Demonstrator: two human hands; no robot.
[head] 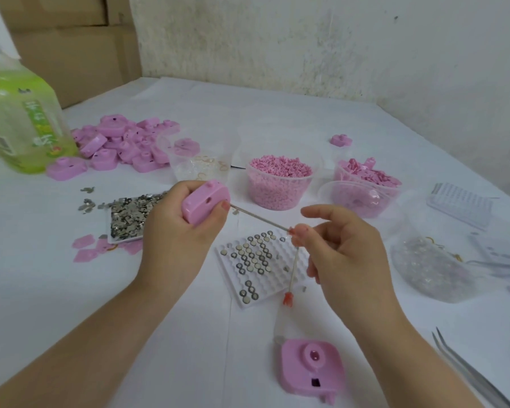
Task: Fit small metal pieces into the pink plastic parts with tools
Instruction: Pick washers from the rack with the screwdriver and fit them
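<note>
We take the clear plastic tub of pink pellets [280, 184] at the middle of the white tabletop [277, 113] as our marker. Just left of it stands a clear tub holding pale rings [199, 169]. Just right of it is a clear tub of flat pink pieces [365, 172], with a tilted clear tub [357, 198] leaning in front of that one. Left of the marker and nearer to us, a shallow white tray [130, 216] is heaped with small silver metal pieces. Straight in front of the marker, a white grid tray [256, 260] carries round metal discs in some of its cells.

Far left of the marker stands a green plastic bottle [21, 119]; we cannot read its label.

Of the hands, the left hand [177, 231] grips a pink plastic part [205, 201] just left of and in front of the marker. The right hand [345, 254] pinches a thin rod [259, 220] whose far end meets that part.
</note>
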